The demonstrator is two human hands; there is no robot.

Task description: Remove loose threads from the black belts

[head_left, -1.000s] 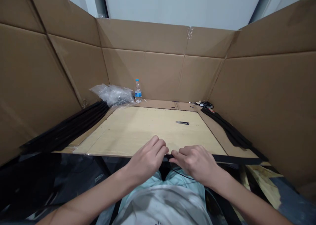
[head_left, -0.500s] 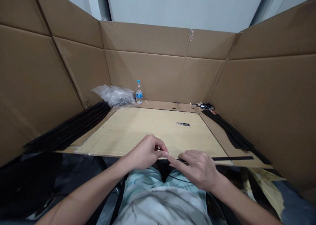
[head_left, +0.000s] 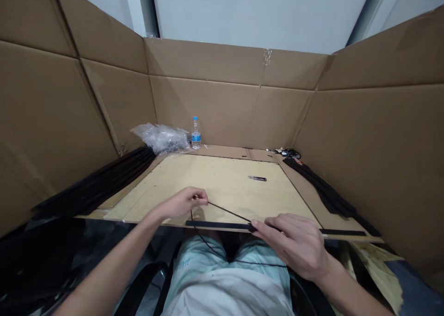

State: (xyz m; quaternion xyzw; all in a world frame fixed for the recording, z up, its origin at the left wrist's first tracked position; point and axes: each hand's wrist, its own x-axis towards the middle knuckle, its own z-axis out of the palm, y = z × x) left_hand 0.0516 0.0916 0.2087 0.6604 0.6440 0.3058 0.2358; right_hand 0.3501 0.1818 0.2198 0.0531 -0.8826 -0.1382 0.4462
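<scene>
My left hand [head_left: 182, 203] pinches a thin black cord [head_left: 229, 211] between its fingertips above the front of a plywood board [head_left: 222, 182]. The cord stretches from there to the flat black strip [head_left: 222, 225] lying along the board's front edge, and a slack loop hangs down over my lap. My right hand [head_left: 291, 244] grips the strip, with its fingertips where the cord meets it. A small folding knife [head_left: 257, 178] lies on the board, away from both hands.
Cardboard walls [head_left: 222, 103] surround the board on three sides. Bundled black strips [head_left: 97, 184] lie along the left and more [head_left: 322, 186] along the right. A water bottle [head_left: 196, 133] and crumpled clear plastic [head_left: 161, 139] stand at the back left.
My left hand has moved left, away from my right hand, drawing the thin cord out taut. My right hand has shifted right along the strip. The knife has not moved.
</scene>
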